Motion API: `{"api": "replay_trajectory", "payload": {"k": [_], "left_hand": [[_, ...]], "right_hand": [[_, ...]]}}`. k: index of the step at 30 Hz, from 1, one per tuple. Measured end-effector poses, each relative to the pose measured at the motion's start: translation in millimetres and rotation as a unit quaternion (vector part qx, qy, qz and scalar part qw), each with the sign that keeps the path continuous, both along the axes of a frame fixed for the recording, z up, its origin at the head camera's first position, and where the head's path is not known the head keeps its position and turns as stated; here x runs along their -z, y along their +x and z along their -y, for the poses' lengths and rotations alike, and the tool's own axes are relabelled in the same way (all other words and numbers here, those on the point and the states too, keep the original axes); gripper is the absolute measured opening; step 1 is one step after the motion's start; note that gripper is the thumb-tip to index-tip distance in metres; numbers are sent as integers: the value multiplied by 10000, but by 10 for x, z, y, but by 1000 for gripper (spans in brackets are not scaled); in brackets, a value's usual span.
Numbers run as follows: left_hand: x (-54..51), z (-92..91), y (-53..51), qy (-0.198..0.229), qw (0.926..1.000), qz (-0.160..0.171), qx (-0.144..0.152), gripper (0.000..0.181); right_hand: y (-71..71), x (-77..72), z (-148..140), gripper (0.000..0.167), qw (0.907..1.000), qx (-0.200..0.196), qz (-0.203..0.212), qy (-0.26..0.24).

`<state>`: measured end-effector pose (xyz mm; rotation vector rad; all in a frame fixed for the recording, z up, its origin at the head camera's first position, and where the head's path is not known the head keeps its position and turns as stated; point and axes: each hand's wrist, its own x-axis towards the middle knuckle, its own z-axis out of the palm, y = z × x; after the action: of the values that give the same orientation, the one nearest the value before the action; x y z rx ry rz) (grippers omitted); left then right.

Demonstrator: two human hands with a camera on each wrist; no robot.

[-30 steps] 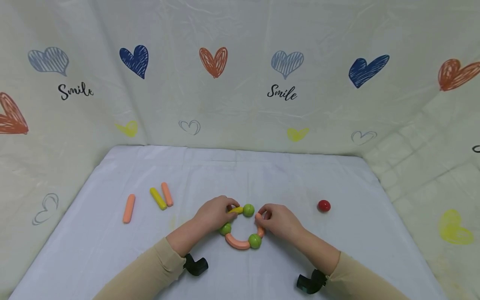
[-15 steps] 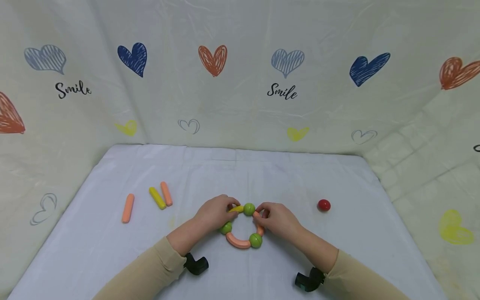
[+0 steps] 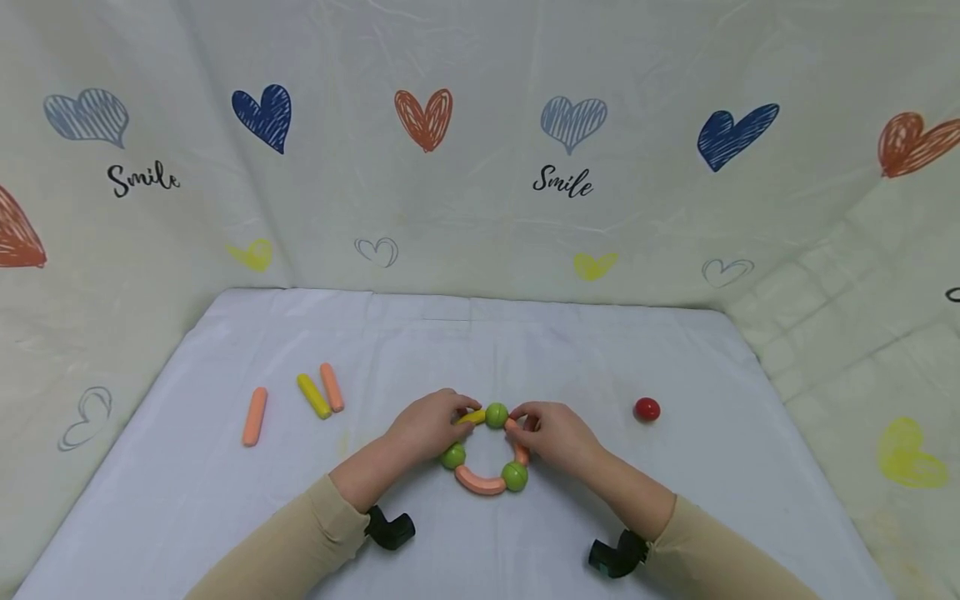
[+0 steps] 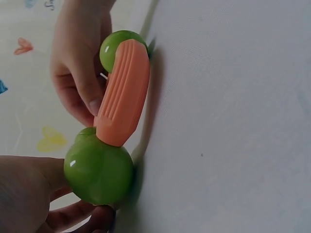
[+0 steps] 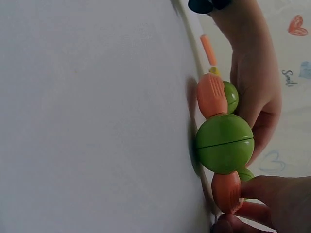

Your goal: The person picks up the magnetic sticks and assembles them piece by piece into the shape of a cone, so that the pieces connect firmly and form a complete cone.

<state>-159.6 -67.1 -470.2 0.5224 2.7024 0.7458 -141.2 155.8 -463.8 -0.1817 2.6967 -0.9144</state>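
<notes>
A ring of green balls and curved pieces lies on the white cloth. My left hand (image 3: 429, 423) pinches the yellow curved piece (image 3: 472, 417) at the ring's upper left, between the top green ball (image 3: 497, 415) and the left green ball (image 3: 453, 455). With thumb and fingers my right hand (image 3: 562, 435) grips the orange curved piece (image 3: 521, 452) on the right side, its upper end at the top ball. Another orange piece (image 3: 480, 481) runs along the bottom to the lower right green ball (image 3: 514, 477), which shows large in the right wrist view (image 5: 225, 143).
Left on the cloth (image 3: 405, 333) lie an orange stick (image 3: 255, 417), a yellow stick (image 3: 313, 396) and a second orange stick (image 3: 332, 387). A red ball (image 3: 647, 409) sits to the right. Behind stands a heart-patterned backdrop (image 3: 487, 225).
My right hand has moved slightly left and up with the orange piece, closing the gap to the top green ball. The lower part of the ring has shifted slightly; my left hand still grips the yellow piece.
</notes>
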Motion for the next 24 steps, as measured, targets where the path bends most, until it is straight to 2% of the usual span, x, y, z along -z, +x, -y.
{"api": "replay_trajectory", "payload": {"k": [7,24], "left_hand": [[-24,36,1,154,9996,202,-80,35],[-16,59,-79,300,9980,261,-482,38]], "right_hand": [[-109,18,-3,23,9999,-54,106,114],[-504,24,-19,25,9980,-551,251,-192]]}}
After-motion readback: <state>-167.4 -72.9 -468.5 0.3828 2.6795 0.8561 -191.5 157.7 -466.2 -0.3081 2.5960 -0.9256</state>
